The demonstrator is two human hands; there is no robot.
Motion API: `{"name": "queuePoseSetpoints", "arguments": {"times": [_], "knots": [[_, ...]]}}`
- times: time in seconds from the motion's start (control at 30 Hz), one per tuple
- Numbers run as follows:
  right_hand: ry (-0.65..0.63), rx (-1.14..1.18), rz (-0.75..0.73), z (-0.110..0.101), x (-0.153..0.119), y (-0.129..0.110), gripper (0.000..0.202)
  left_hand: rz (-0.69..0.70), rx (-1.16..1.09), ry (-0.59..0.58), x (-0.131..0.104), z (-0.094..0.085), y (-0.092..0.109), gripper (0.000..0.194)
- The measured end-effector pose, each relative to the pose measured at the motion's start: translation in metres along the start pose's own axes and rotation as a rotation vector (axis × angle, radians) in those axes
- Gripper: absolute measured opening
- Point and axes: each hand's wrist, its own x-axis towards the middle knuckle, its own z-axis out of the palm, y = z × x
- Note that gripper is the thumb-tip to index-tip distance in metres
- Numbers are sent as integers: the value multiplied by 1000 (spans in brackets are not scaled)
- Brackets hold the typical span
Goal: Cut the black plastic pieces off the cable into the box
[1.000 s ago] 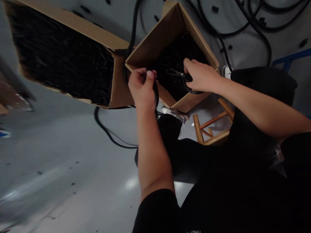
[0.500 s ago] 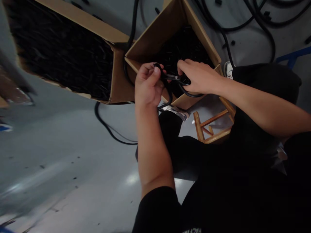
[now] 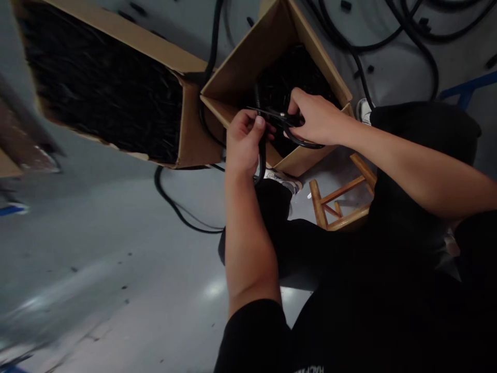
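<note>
Pinched between the thumb and fingers of my left hand (image 3: 245,139) is a length of black rubber tubing (image 3: 262,163), which hangs down below the hand and also sticks up past the fingertips. My right hand (image 3: 316,118) is closed on a pair of scissors (image 3: 282,115) with black handles. Their blades point left and lie across the tubing, just beside my left fingertips. Both hands are over the near corner of an open cardboard box (image 3: 248,57) that holds many short black pieces (image 3: 298,67).
A second cardboard box (image 3: 196,124), full of black pieces, stands at the left. Long black tubes (image 3: 423,49) lie coiled on the floor at the upper right. A wooden stool (image 3: 320,204) is below the near box, and small scraps dot the floor.
My left hand has shifted slightly right and down, and the tubing now sticks up above its fingers. The scissor blades have come to lie across the tubing.
</note>
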Motion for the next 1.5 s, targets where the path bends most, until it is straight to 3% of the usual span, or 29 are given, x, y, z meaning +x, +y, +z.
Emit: {"name": "queuePoseSetpoints", "arguments": {"times": [0.17,0.27,0.37,0.57,0.7,0.9,1.13,1.33,1.5], "knots": [[-38,-38,-144,-13,-10,-5,36,-141,-113,-266,-12,-6,24,67],[-71,-53,-213,-17,-11,-5,34,-181,-136,-332,-16,-13,35,65],[-59,-68,-243,-17,-8,-5,31,-195,-140,-280,-17,-15,42,63],[-53,-12,-135,-20,-9,-13,28,-214,-109,-117,-16,-7,44,52],[-58,2,-118,-18,-8,-10,31,-152,-77,-46,-14,-2,29,55],[4,-42,-73,-8,-8,-4,33,117,62,78,-6,7,1,58],[-43,-98,-2,-7,-10,-14,27,141,348,236,-6,8,-9,45],[-29,-23,34,-6,-8,-12,30,181,510,216,-4,9,-3,49],[-22,43,38,0,-3,0,34,145,487,202,-5,17,6,46]]}}
